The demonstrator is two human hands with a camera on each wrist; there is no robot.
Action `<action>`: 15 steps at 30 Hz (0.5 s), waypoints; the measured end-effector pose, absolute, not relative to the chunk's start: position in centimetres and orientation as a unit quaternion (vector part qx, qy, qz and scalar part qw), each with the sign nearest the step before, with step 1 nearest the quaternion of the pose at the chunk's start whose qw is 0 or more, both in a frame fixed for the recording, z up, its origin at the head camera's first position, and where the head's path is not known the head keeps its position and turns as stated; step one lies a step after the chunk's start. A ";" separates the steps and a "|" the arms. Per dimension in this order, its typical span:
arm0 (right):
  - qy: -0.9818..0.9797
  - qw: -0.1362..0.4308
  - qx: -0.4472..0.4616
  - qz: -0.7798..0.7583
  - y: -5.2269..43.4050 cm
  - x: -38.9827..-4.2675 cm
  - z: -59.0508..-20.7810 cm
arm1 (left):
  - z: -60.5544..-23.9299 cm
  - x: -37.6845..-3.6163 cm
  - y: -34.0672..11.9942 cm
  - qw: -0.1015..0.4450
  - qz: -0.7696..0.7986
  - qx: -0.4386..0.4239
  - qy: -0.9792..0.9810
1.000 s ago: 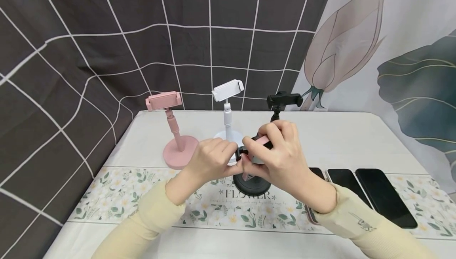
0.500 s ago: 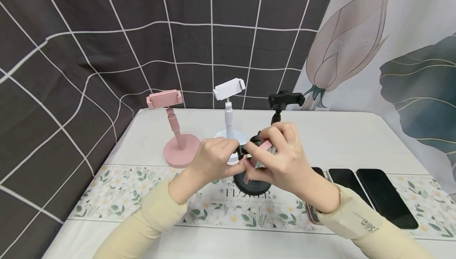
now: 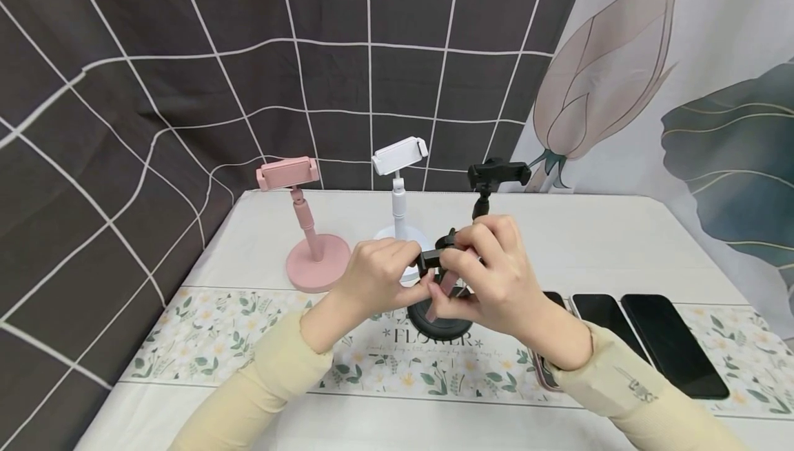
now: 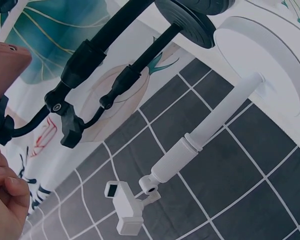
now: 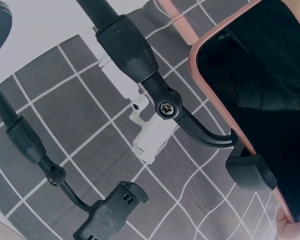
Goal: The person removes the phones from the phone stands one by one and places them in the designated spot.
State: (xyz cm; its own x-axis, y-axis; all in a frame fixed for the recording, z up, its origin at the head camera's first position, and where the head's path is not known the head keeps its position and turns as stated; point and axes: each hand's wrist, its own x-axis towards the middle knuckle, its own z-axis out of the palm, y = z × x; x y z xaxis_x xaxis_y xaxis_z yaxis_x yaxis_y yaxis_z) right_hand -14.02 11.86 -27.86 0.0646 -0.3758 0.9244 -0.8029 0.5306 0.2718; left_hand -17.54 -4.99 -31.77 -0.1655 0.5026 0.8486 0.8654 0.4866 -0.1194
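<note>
A black phone stand stands in front of me, its round base [image 3: 439, 327] on the table. At its top, the black clamp [image 3: 431, 258] shows between my hands. My left hand [image 3: 375, 275] pinches the clamp's left end with thumb and fingers. My right hand [image 3: 496, 282] grips a pink-framed phone [image 5: 260, 85], dark screen showing in the right wrist view. One clamp end [image 5: 251, 171] lies against the phone's edge there; whether the other end touches is hidden. In the left wrist view, the phone [image 4: 9, 70] sits just above the clamp and my left fingers [image 4: 5, 182].
Behind stand a pink phone stand [image 3: 313, 247], a white one [image 3: 399, 206] and a second black one [image 3: 498, 174]. At right lie a white-edged phone [image 3: 604, 320], a black phone [image 3: 673, 344] and another phone [image 3: 544, 374] partly under my right forearm.
The phone has tilted in my right hand, its pink edge now lower between the fingers. More of the black clamp shows between my hands. My left hand has shifted slightly right.
</note>
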 end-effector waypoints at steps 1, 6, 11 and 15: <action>-0.654 0.578 0.451 0.187 11.9 -14.1 -27.9 | -31.7 -17.5 -5.0 0.446 -0.204 -0.464 -0.737; -0.636 0.575 0.468 0.213 12.0 -14.4 -28.3 | -31.7 -17.6 -5.0 0.440 -0.208 -0.464 -0.740; -0.600 0.571 0.497 0.260 12.0 -14.3 -28.6 | -31.9 -17.8 -5.0 0.443 -0.211 -0.462 -0.739; -0.572 0.574 0.516 0.277 11.6 -13.7 -28.6 | -32.1 -17.8 -4.9 0.448 -0.216 -0.460 -0.736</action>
